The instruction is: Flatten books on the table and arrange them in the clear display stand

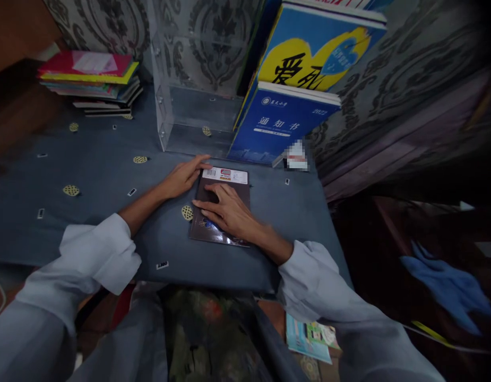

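A dark, glossy book lies flat on the blue-grey tablecloth, with a white label strip along its far edge. My right hand rests on top of it, fingers spread and pointing left, covering part of the cover. At the book's far left corner is my left hand, its fingers stretched out and the fingertips touching the corner near the label. Neither hand grips anything.
Behind the book, a clear acrylic rack holds upright books, a blue one in front. A stack of thin books lies at the back left. A blue cloth is at right, beyond the table edge.
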`<action>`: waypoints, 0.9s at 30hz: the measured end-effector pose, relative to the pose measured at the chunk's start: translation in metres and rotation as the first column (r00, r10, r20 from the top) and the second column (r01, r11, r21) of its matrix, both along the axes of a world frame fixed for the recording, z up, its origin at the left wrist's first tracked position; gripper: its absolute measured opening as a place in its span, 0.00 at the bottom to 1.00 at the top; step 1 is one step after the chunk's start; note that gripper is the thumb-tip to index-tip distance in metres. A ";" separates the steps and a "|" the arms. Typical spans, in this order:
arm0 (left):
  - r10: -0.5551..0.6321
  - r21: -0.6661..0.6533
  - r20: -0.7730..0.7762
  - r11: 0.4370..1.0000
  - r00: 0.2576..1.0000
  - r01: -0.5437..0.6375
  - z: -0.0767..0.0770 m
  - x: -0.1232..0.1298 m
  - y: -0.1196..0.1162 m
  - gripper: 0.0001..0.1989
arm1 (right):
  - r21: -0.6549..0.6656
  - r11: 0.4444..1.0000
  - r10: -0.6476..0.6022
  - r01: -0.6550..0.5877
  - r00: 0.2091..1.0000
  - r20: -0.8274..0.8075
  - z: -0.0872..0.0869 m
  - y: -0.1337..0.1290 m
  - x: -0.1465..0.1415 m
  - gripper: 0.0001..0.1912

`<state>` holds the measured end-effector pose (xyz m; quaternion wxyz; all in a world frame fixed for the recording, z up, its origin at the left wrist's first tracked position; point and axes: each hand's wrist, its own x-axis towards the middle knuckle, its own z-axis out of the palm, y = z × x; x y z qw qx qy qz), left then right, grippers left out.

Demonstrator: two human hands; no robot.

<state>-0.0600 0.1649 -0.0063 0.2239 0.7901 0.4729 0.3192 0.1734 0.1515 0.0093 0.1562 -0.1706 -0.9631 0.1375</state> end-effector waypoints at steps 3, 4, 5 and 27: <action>-0.004 0.004 -0.011 1.000 1.000 0.004 0.000 0.000 0.000 0.26 | -0.002 0.999 0.034 -0.034 0.999 0.011 0.002 -0.010 0.004 0.19; -0.003 0.008 -0.016 1.000 1.000 0.003 0.000 0.000 0.000 0.26 | -0.003 0.999 0.041 -0.041 0.999 0.019 0.003 -0.013 0.005 0.19; -0.001 0.012 -0.020 1.000 1.000 0.001 -0.001 0.000 0.000 0.26 | -0.006 0.999 0.048 -0.048 0.999 0.025 0.004 -0.016 0.006 0.18; -0.010 0.023 -0.134 1.000 0.991 0.013 0.006 0.003 -0.006 0.25 | 0.055 0.987 0.147 -0.150 0.987 0.062 0.002 -0.079 0.038 0.19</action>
